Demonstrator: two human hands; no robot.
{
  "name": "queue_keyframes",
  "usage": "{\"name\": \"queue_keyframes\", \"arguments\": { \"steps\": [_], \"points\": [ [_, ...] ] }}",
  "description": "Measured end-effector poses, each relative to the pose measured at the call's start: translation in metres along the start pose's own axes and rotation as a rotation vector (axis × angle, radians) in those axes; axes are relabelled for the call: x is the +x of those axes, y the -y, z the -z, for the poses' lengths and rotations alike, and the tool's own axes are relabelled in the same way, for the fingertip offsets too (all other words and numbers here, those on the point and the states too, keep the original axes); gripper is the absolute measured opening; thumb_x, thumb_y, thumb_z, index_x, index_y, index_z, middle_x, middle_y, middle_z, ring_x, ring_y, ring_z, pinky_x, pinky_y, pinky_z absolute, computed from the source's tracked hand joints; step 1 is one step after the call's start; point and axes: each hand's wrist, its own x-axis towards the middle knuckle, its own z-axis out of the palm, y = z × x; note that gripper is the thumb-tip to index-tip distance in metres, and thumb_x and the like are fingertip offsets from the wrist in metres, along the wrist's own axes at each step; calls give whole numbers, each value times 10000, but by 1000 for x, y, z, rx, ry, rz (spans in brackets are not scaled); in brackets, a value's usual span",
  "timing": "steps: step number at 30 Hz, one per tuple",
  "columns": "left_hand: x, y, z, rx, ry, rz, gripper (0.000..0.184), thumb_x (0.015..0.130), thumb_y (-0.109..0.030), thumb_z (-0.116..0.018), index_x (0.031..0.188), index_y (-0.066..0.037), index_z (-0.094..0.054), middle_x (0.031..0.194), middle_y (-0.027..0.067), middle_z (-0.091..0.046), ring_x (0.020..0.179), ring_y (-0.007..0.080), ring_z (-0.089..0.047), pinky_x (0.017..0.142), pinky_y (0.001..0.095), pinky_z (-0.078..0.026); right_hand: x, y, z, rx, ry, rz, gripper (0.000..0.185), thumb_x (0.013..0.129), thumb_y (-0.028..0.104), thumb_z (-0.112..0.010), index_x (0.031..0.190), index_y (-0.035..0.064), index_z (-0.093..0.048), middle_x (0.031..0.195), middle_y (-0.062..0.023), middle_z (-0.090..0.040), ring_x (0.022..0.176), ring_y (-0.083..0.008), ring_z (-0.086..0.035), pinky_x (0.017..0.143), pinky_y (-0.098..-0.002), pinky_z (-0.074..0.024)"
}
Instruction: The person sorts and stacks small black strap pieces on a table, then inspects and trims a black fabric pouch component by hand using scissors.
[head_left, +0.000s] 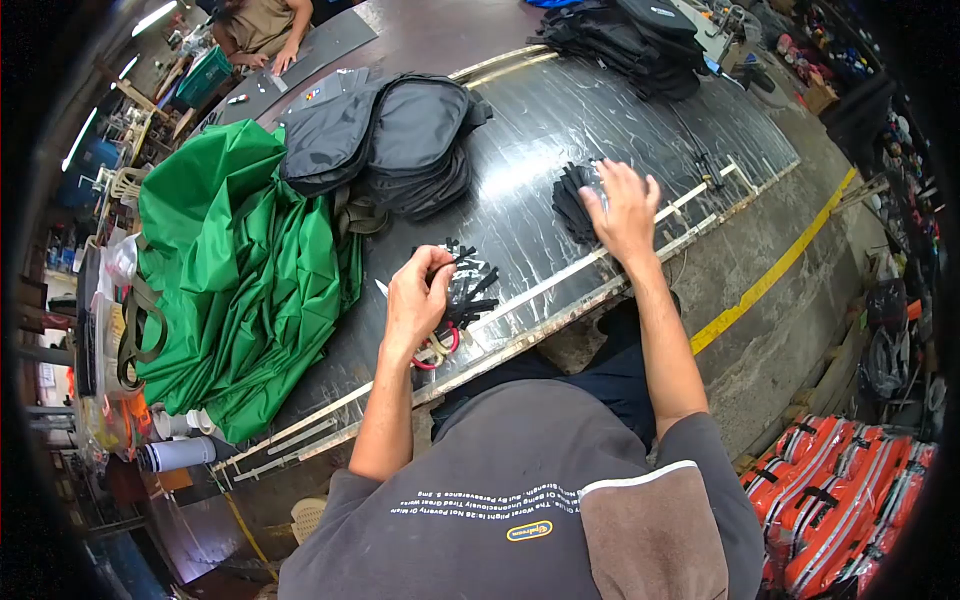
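My left hand [418, 292] is closed in a pinch above a loose scatter of short black strips [478, 288] near the table's front edge. Whatever sits between its fingertips is too small to make out. Scissors with red-and-cream handles [440, 347] lie just under that wrist, their blades partly hidden. To the right, my right hand [626, 212] hovers at a stacked bundle of black strips [572, 207], fingers spread and holding nothing visible. It covers part of the bundle; whether it touches, I cannot tell.
Green fabric [250, 290] is heaped on the left of the dark table [530, 130]. Black padded bag panels [415, 130] are stacked behind it, with more black bags [640, 45] at the far right. Another person [265, 35] works at the far end. Orange bags [840, 500] lie lower right.
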Motion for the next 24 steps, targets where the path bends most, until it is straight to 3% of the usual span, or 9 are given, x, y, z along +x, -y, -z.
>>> {"name": "queue_keyframes", "arguments": {
  "steps": [2, 4, 11, 13, 15, 18, 21, 23, 24],
  "points": [
    [4, 3, -1, -170, 17, 32, 108, 1019, -64, -708, 1102, 0, -685, 938, 80, -767, 867, 146, -729, 790, 299, -559, -3, 8, -13, 7, 254, 28, 891, 1057, 699, -467, 1607, -2, -460, 1664, -168, -496, 1603, -325, -370, 1313, -682, -41],
    [7, 2, -3, -302, 22, 38, 114, 1054, -74, -684, 1129, 7, -657, 906, 26, -733, 845, 69, -670, 755, 253, -530, -12, 11, -24, 29, 185, 100, 930, 1037, 713, -502, 1603, -23, -461, 1659, -201, -487, 1605, -357, -354, 1299, -708, -21],
    [6, -9, -18, -511, 68, 22, 97, 1075, -62, -658, 1147, -3, -634, 900, 3, -710, 808, 48, -645, 709, 215, -492, -11, 38, 12, 119, 44, 176, 893, 1026, 697, -550, 1608, 23, -483, 1648, -207, -494, 1599, -364, -352, 1280, -731, -18],
    [4, -16, -23, -526, 75, -21, 93, 1082, -64, -653, 1146, -1, -630, 915, 9, -711, 820, 53, -656, 719, 218, -502, -6, 68, 51, 522, 226, 142, 669, 1025, 535, -678, 1444, 15, -635, 1452, -181, -668, 1385, -355, -600, 1262, -576, -288],
    [5, -25, -28, -558, 71, -49, 90, 1086, -62, -647, 1149, -2, -624, 927, 16, -717, 823, 56, -662, 722, 222, -509, -13, 93, 67, 806, 376, 159, 531, 987, 353, -795, 1349, -15, -672, 1219, -139, -760, 1142, -261, -723, 1056, -440, -532],
    [3, -32, -33, -734, 17, -6, 107, 1107, -98, -632, 1184, -36, -592, 977, 52, -751, 723, 53, -627, 653, 198, -502, -32, 114, 58, 1410, 581, -226, 203, 1006, 111, -788, 1153, -9, -717, 959, -45, -750, 890, -106, -711, 825, -287, -587],
    [1, -23, -36, -729, 54, -15, 122, 1117, -122, -623, 1207, -46, -596, 1007, 78, -767, 781, 69, -652, 722, 221, -542, -35, 112, 40, 1658, 269, -355, 114, 1038, 96, -746, 1095, 1, -718, 918, -43, -747, 823, -102, -699, 754, -276, -576],
    [0, -14, -38, -618, 100, -47, 121, 1121, -126, -618, 1207, -41, -610, 1004, 80, -764, 852, 70, -668, 787, 240, -554, -21, 93, 46, 1475, 125, -419, 122, 1064, 111, -714, 1126, 9, -736, 907, -22, -746, 751, -74, -660, 689, -239, -535],
    [1, -7, -32, -395, 109, -6, 120, 1084, -125, -665, 1164, -37, -658, 1026, 95, -776, 934, 151, -709, 865, 312, -565, -10, 82, 53, 1318, 56, -481, 158, 1072, 146, -711, 1145, 11, -750, 896, 6, -728, 718, -43, -609, 658, -217, -485]
  ]
}}
